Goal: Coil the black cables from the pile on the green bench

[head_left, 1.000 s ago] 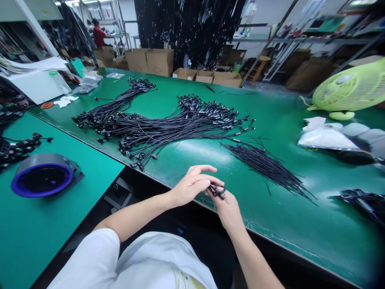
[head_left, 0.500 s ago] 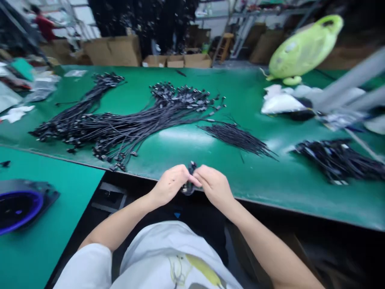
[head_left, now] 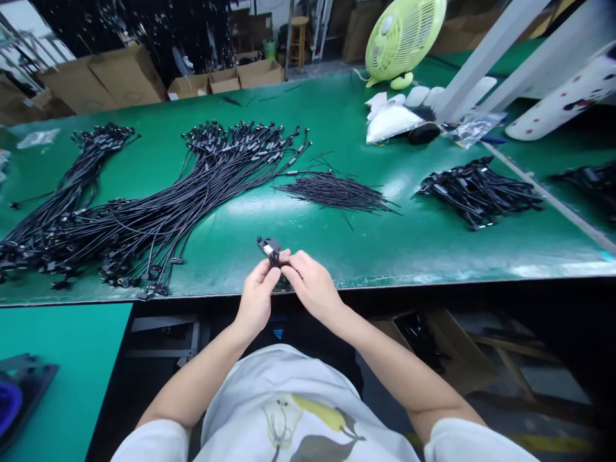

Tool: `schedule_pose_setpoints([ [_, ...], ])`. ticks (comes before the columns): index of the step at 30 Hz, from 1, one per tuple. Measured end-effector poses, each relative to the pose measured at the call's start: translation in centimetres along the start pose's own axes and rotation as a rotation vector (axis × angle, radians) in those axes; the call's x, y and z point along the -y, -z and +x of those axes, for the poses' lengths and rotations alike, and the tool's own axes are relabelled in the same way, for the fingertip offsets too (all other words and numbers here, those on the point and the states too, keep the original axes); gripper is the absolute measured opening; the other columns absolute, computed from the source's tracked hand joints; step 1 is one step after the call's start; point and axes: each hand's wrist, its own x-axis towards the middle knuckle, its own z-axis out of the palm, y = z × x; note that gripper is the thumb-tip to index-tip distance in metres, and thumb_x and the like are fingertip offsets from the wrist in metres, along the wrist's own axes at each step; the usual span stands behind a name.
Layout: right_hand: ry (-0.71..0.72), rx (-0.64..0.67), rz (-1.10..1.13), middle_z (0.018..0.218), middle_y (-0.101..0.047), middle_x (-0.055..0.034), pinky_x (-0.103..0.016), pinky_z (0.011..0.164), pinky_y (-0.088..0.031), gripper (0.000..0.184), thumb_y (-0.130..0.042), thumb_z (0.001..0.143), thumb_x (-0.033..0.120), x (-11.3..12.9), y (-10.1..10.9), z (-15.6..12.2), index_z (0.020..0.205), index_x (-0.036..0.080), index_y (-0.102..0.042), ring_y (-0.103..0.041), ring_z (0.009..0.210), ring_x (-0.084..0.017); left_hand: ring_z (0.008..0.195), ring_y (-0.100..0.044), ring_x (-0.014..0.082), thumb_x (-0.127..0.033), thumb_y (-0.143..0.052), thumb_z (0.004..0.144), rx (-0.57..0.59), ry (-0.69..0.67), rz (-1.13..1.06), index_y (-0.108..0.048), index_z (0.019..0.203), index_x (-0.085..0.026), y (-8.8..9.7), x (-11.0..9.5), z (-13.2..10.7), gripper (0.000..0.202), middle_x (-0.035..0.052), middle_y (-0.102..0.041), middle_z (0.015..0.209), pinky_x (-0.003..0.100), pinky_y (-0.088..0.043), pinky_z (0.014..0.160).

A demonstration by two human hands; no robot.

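Note:
Close to the table's front edge, my left hand (head_left: 256,296) pinches a folded black cable (head_left: 270,250) whose connector ends poke up above the fingers. My right hand (head_left: 314,286) is closed on the same cable from the other side, thumb and fingers pressed together. Whether a tie sits between the fingertips is hidden. Beyond my hands lies a pile of thin black ties (head_left: 339,192). To the left spreads a large heap of long black cables (head_left: 192,192) with connectors at both ends. Folded, bundled black cables (head_left: 481,192) lie to the right.
A green fan (head_left: 404,42) stands at the back right, near a white plastic bag (head_left: 392,123) and grey metal posts (head_left: 491,58). Cardboard boxes (head_left: 128,77) line the table's far side. At lower left, a dark device with a purple ring (head_left: 9,407) rests on another green surface.
The view has swung to the right. My hands have turned and the cable's connector ends now stand out farther above the fingers; both hands still grip it.

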Motion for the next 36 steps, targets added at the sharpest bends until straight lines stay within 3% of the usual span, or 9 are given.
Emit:
schedule_pose_setpoints([
  [5, 0.173, -0.15, -0.261, 0.126, -0.052, -0.0177, -0.044, 0.095, -0.047, 0.05, -0.046, 0.094, 0.045, -0.2, -0.1, -1.0, 0.134, 0.016, -0.044, -0.052, 0.113, -0.027, 0.097, -0.065, 0.0215, -0.035, -0.058, 0.089, -0.041, -0.024, 0.189, -0.066, 0.1, -0.018, -0.5, 1.0, 1.9, 0.022, 0.0083, -0.069, 0.105, 0.036, -0.049, 0.091],
  [9, 0.181, -0.223, -0.35, 0.123, -0.057, -0.0193, -0.047, 0.095, -0.047, 0.04, -0.035, 0.098, 0.034, -1.3, -0.3, -0.2, 0.13, 0.012, -0.047, -0.051, 0.114, -0.029, 0.113, -0.058, 0.0246, -0.024, -0.053, 0.089, 0.123, -0.261, 0.677, -0.065, 0.106, -0.018, -0.9, 1.6, 2.2, 0.022, 0.0117, -0.063, 0.118, 0.039, -0.044, 0.1],
  [12, 0.134, -0.202, -0.401, 0.11, -0.063, -0.0166, -0.04, 0.087, -0.05, 0.037, -0.028, 0.1, 0.029, -2.5, 0.5, 0.4, 0.119, 0.012, -0.055, -0.058, 0.101, -0.025, 0.118, -0.055, 0.0263, -0.026, -0.055, 0.089, 0.277, -0.265, 0.798, -0.067, 0.096, -0.019, -0.5, 0.6, 2.5, 0.016, 0.012, -0.062, 0.12, 0.042, -0.041, 0.104],
  [14, 0.077, -0.18, -0.455, 0.098, -0.065, -0.0142, -0.036, 0.076, -0.051, 0.039, -0.025, 0.101, 0.031, -3.2, 1.1, 0.4, 0.112, 0.012, -0.057, -0.062, 0.087, -0.023, 0.116, -0.057, 0.0256, -0.031, -0.056, 0.09, 0.235, -0.232, 0.738, -0.067, 0.091, -0.019, 0.1, -0.5, 3.0, 0.016, 0.0112, -0.061, 0.121, 0.041, -0.042, 0.104],
  [18, 0.075, -0.142, -0.508, 0.094, -0.066, -0.0132, -0.033, 0.07, -0.048, 0.041, -0.024, 0.102, 0.034, -3.8, 1.3, -0.2, 0.112, 0.012, -0.057, -0.064, 0.079, -0.022, 0.126, -0.052, 0.025, -0.038, -0.057, 0.09, 0.169, -0.174, 0.562, -0.061, 0.12, -0.021, 0.4, -1.8, 3.9, 0.035, 0.011, -0.055, 0.137, 0.039, -0.039, 0.108],
  [24, 0.103, -0.158, -0.265, 0.095, -0.069, -0.0111, -0.03, 0.073, -0.048, 0.035, -0.045, 0.096, 0.044, -3.7, 1.7, -0.4, 0.111, 0.015, -0.059, -0.066, 0.084, -0.021, 0.127, -0.053, 0.0253, -0.042, -0.045, 0.096, 0.231, 0.017, 0.267, -0.057, 0.13, -0.02, -1.3, 0.0, 3.4, 0.042, 0.011, -0.059, 0.136, 0.041, -0.037, 0.111],
  [29, 0.071, -0.036, 0.045, 0.099, -0.069, -0.0059, -0.028, 0.076, -0.048, 0.026, -0.048, 0.095, 0.035, -3.5, 2.8, 0.1, 0.111, 0.018, -0.06, -0.064, 0.086, -0.017, 0.137, -0.043, 0.0271, -0.042, -0.05, 0.094, 0.235, -0.027, 0.147, -0.063, 0.123, -0.022, -1.8, 0.1, 2.9, 0.037, 0.0089, -0.051, 0.145, 0.042, -0.032, 0.114],
  [32, 0.055, 0.052, 0.186, 0.098, -0.069, -0.004, -0.027, 0.073, -0.048, 0.03, -0.05, 0.094, 0.04, -3.3, 3.1, 0.1, 0.113, 0.018, -0.059, -0.063, 0.082, -0.016, 0.133, -0.047, 0.0274, -0.04, -0.048, 0.095, 0.291, 0.002, 0.109, -0.06, 0.125, -0.02, -1.8, -0.5, 3.0, 0.038, 0.0108, -0.058, 0.137, 0.043, -0.036, 0.112],
  [36, 0.061, 0.052, -0.004, 0.082, -0.068, -0.0038, -0.026, 0.063, -0.044, 0.032, -0.053, 0.091, 0.047, -3.3, 2.8, 0.2, 0.098, 0.016, -0.061, -0.06, 0.067, -0.015, 0.134, -0.046, 0.0257, -0.04, -0.048, 0.096, 0.315, -0.039, 0.17, -0.061, 0.116, -0.02, -1.8, -0.7, 2.9, 0.031, 0.0099, -0.061, 0.133, 0.044, -0.031, 0.114],
])
